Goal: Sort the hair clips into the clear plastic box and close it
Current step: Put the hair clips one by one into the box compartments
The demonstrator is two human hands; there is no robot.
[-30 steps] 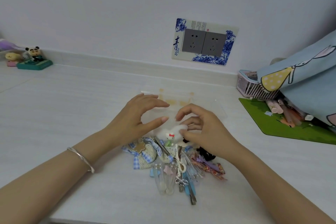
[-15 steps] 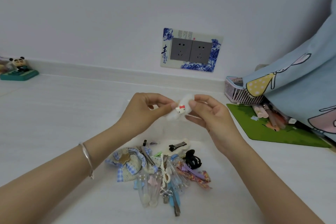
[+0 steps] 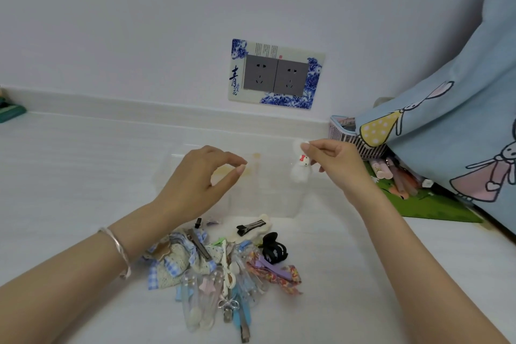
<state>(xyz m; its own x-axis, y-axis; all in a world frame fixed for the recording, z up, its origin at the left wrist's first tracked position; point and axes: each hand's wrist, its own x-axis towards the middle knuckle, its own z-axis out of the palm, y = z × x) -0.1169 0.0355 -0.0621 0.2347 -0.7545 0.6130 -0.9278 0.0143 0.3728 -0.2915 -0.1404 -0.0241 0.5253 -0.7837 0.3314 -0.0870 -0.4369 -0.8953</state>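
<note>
A clear plastic box (image 3: pixel 268 198) stands open on the white counter, faint against it, with yellowish marks inside. My right hand (image 3: pixel 333 165) pinches a fluffy white clip with a small cat face and red bow (image 3: pixel 301 169) above the box's right end. My left hand (image 3: pixel 201 184) hovers over the box's left part, thumb and forefinger apart, holding nothing. In front of the box lies a pile of hair clips (image 3: pixel 223 268): a blue checked bow, clear snap clips, a black claw clip (image 3: pixel 273 251) and a white fluffy clip with a black clasp (image 3: pixel 252 227).
A pink basket (image 3: pixel 346 134) stands at the back right beside a green mat (image 3: pixel 435 204) with pens on it. A blue cartoon-print cloth (image 3: pixel 452 126) hangs over the right side. A wall socket (image 3: pixel 276 74) sits behind the box.
Both hands rose from the pile with the white cat clip. My left hand then let go of it, and my right hand carried it to the right, above the box.
</note>
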